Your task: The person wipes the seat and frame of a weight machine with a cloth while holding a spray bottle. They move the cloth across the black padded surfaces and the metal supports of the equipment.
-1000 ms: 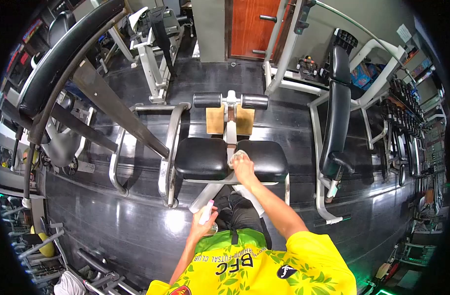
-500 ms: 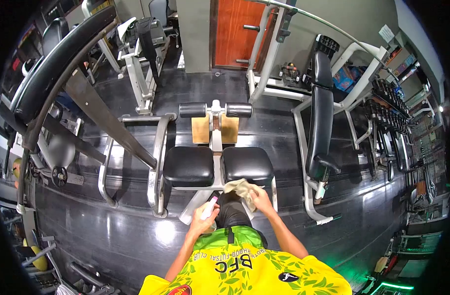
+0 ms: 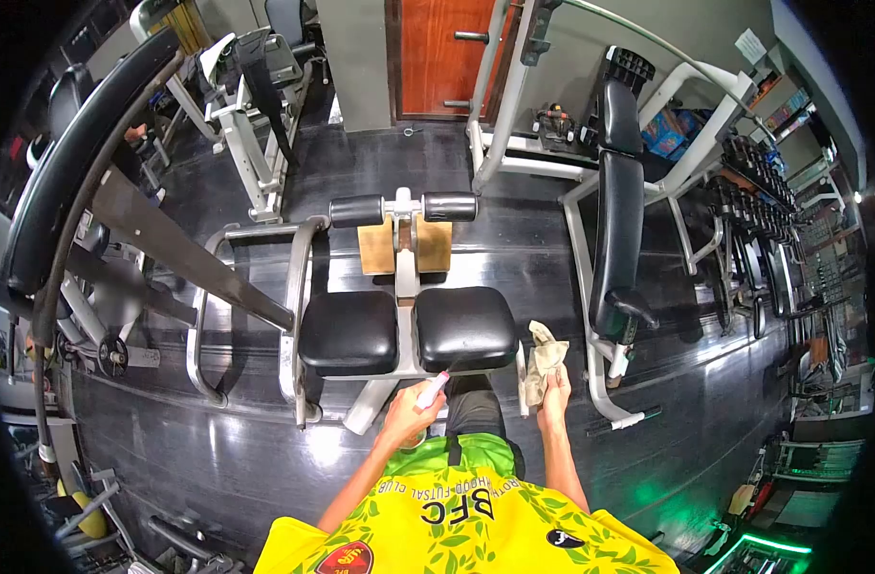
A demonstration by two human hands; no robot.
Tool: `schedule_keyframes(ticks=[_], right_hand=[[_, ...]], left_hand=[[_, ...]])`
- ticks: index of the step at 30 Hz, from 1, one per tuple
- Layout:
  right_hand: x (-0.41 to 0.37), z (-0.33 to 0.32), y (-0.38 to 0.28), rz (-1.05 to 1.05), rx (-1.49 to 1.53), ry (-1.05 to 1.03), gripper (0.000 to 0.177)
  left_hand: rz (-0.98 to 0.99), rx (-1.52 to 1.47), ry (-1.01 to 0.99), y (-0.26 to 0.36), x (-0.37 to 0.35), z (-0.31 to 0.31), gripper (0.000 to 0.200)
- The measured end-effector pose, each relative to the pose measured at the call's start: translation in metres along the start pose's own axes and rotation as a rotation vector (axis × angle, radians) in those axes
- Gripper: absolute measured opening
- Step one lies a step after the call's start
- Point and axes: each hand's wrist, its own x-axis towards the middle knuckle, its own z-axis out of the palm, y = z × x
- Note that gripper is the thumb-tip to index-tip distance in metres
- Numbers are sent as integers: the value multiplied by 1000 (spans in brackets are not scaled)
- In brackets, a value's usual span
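Looking down from the head camera, the view shows the person's two hands in front of a gym machine with two black seat cushions. The left hand point(image 3: 409, 416) has its fingers clamped on a white bottle point(image 3: 434, 390) with a pink tip; the bottle leans forward and to the right, its tip overlapping the near edge of the right cushion point(image 3: 465, 328) in the picture, though whether the two touch cannot be told. The right hand point(image 3: 555, 400) has its fingers closed on one end of a crumpled beige cloth point(image 3: 545, 364), which spreads forward from the grip, out past the outer side of the right cushion and apart from it. The left cushion point(image 3: 349, 332) sits level with its twin, a narrow gap and a pale metal frame between them. Beyond the cushions, two black rollers stand on either side of a white post, the left roller point(image 3: 357, 210) and the right roller point(image 3: 450, 206), with a light wooden board point(image 3: 376, 253) below them. The person wears a yellow shirt point(image 3: 590, 540) with a bright green hem. To the right stands a tall black backrest point(image 3: 617, 230) on a pale frame, and farther right is a rack of dumbbells point(image 3: 758, 215). A red-brown door point(image 3: 439, 62) is in the far wall, and the dark floor point(image 3: 227, 450) reflects light.
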Motion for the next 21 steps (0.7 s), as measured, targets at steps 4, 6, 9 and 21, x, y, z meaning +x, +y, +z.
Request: schedule_keyframes(ticks=[4, 6, 9, 21], right_hand=[[18, -3, -11, 51, 54, 23, 32], [30, -5, -15, 72, 68, 15, 35], [45, -10, -21, 198, 255, -47, 38], [113, -8, -33, 233, -78, -191, 39]], left_hand=[[-74, 52, -60, 26, 12, 2, 26], [-66, 30, -46, 29, 19, 7, 25], [-89, 29, -13, 34, 27, 11, 24], [-173, 28, 30, 51, 40, 39, 23]])
